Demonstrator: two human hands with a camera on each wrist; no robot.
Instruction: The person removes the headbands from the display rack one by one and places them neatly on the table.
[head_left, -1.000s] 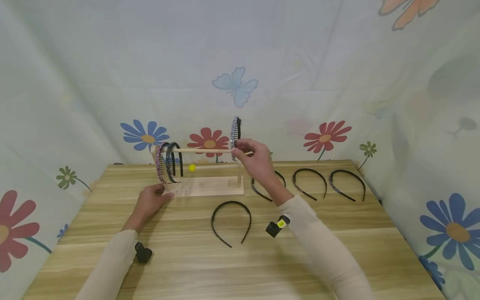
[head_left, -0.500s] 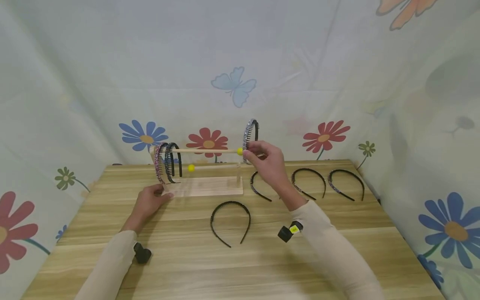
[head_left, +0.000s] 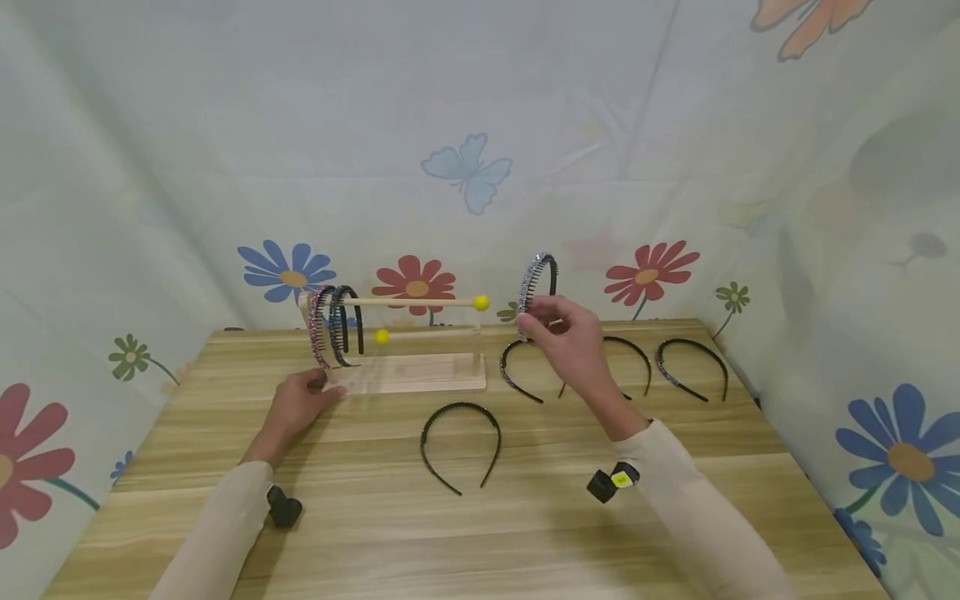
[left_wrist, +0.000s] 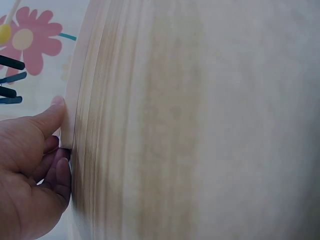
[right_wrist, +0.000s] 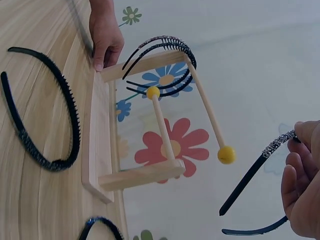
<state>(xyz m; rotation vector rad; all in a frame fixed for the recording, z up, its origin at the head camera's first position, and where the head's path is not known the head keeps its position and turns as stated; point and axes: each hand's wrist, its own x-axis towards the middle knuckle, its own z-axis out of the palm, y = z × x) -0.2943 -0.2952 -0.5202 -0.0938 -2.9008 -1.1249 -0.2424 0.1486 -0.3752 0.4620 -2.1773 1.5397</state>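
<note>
My right hand (head_left: 577, 346) pinches a silvery glitter headband (head_left: 528, 287) between thumb and fingers, its toothed arch upward, in the air right of the wooden stand (head_left: 427, 375). In the right wrist view the headband's two black ends (right_wrist: 242, 187) hang apart from the upper rod's yellow ball (right_wrist: 226, 154). A pink glitter headband (head_left: 316, 329) and a dark blue one (head_left: 336, 329) hang on that upper rod (head_left: 420, 302), at its left end. My left hand (head_left: 296, 406) grips the left end of the stand's base, thumb on top; the left wrist view shows curled fingers (left_wrist: 57, 175) against it.
A black toothed headband (head_left: 480, 407) lies on the table (head_left: 390, 533) in front of the stand. Several more lie to the right, including a headband (head_left: 678, 383) at the far right. The stand's lower rod has its own yellow ball (head_left: 382, 337). Flowered cloth hangs behind.
My right hand has drawn the silvery headband rightward off the upper rod's end, past the yellow ball, and slightly down. The left hand and the two hanging headbands have stayed put.
</note>
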